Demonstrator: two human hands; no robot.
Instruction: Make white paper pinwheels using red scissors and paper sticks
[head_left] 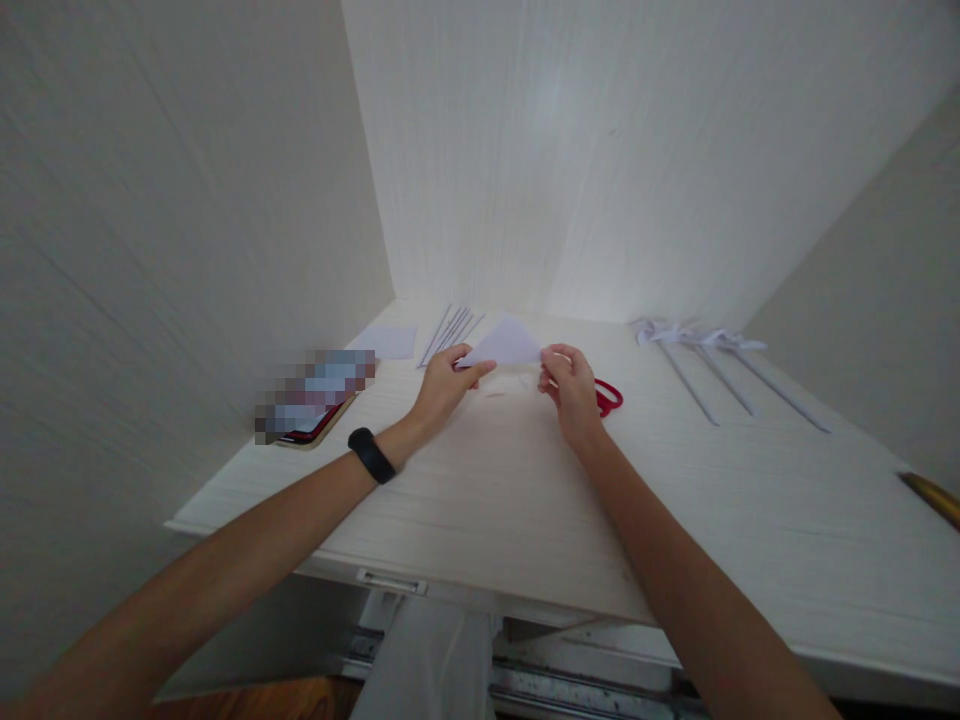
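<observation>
I see the folded paper (504, 344) held above the surface (525, 500), each end pinched by 1 hand, which keeps it taut and clear of the top. Left hand (444, 386) fingers grasp its left corner; right hand (571, 388) fingers grasp its right edge. Red scissors (609, 397) lie just right of the paper, paper strips (450, 332) just behind it, finished pinwheels (712, 360) well to its right.

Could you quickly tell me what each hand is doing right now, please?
Left hand: closed on the folded white paper.
Right hand: pinching the same paper's other end.
</observation>
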